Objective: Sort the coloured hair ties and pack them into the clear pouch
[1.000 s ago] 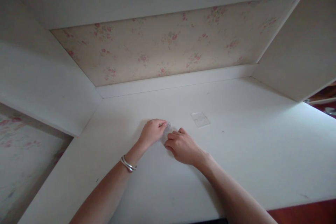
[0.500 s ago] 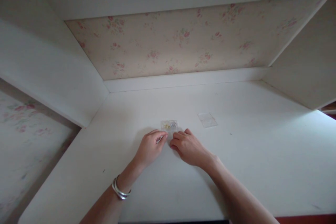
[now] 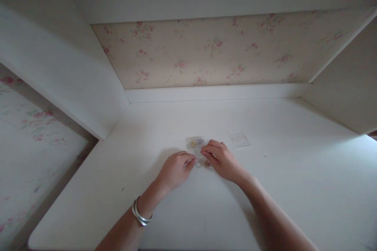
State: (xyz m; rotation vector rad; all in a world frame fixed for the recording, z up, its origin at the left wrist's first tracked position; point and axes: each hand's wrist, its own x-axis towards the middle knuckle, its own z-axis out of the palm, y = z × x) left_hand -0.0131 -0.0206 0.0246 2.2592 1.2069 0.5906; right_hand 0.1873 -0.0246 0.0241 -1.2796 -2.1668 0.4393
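The small clear packet (image 3: 194, 143) lies flat on the white desk (image 3: 294, 172), just beyond both hands, with two tiny rings (image 3: 203, 163) on the desk between them; these look light, slippery and easily lost, best pinched by their edges. The left hand (image 3: 176, 169) pinches something thin and silvery I cannot identify. The right hand (image 3: 221, 157) curls fingertips onto the packet's near edge; how firmly, I cannot tell.

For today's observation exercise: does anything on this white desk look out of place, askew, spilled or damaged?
Nothing looks spilled or damaged. A small clear box lies open by the right hand, with its clear lid lying apart to the right, slightly askew. Two small rings lie loose on the white desk between the right hand and the left hand.
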